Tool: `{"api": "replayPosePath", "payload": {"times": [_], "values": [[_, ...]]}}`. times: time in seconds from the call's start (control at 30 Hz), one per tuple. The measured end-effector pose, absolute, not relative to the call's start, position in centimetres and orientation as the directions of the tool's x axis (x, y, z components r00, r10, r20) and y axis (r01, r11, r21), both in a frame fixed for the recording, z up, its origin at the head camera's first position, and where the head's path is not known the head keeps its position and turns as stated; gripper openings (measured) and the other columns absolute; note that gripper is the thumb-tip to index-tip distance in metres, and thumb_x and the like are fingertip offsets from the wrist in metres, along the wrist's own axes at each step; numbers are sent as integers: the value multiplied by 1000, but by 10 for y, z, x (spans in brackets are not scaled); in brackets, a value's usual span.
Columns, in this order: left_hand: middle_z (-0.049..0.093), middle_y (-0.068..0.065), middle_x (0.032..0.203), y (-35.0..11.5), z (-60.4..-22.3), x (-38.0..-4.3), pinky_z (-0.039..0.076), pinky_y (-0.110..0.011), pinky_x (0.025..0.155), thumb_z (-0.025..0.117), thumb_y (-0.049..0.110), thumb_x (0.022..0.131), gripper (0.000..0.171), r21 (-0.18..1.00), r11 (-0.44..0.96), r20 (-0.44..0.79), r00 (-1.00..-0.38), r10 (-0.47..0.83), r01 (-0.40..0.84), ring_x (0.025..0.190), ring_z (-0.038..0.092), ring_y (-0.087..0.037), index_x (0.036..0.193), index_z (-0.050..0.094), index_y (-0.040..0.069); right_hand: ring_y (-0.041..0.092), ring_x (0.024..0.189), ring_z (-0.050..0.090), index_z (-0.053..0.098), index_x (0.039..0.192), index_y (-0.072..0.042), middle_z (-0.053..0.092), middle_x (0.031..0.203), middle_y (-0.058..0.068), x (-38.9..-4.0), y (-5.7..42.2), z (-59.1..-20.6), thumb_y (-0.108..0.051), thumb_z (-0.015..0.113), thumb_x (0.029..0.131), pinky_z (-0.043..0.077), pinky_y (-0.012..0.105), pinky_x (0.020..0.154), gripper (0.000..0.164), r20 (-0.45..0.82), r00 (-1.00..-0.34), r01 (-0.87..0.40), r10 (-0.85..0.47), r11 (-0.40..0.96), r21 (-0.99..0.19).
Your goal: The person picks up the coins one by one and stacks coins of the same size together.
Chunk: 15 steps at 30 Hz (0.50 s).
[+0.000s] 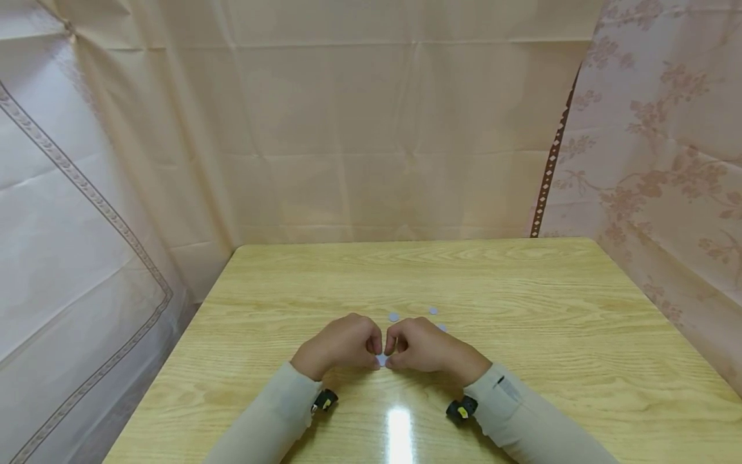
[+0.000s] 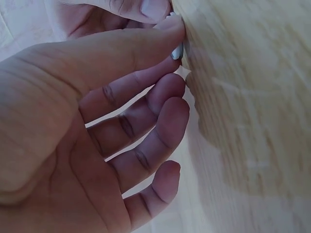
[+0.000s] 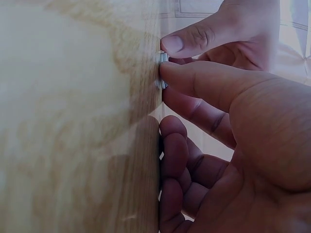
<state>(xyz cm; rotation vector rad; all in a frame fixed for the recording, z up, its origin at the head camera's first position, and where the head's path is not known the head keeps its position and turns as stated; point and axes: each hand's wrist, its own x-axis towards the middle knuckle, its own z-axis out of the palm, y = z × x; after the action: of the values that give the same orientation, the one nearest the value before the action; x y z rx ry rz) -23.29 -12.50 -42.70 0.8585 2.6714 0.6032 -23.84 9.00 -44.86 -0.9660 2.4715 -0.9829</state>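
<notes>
Head view: left hand (image 1: 346, 343) and right hand (image 1: 428, 345) narrowly pinch stacked pale discs (image 1: 381, 360).

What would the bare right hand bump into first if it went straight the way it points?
The small stack of thin, pale pieces touching the right hand, then probably the bare left hand; exact depth is unclear.

A beige cloth (image 1: 377, 129) hangs behind the wood-grain table (image 1: 522, 277).
</notes>
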Motion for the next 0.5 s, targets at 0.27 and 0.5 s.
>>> {"api": "replayPosePath", "payload": {"times": [0.27,0.5], "values": [[66,16,75,-126,-428,-233,52,-22,67,90,17,81,19,498,746,-150,-803,577,443,69,60,-2,79,72,23,5,53,48,72,93,-19,61,66,-4,-239,90,-450,-18,81,89,41,22,51,10,-41,-722,-471,-691,535,-702],[66,14,74,-127,-427,-233,52,-23,67,89,15,81,18,525,746,-169,-809,563,410,69,60,-4,79,72,22,4,53,47,72,92,-18,61,65,-4,-238,88,-448,-17,81,89,40,21,51,10,-36,-717,-473,-696,524,-708]]}}
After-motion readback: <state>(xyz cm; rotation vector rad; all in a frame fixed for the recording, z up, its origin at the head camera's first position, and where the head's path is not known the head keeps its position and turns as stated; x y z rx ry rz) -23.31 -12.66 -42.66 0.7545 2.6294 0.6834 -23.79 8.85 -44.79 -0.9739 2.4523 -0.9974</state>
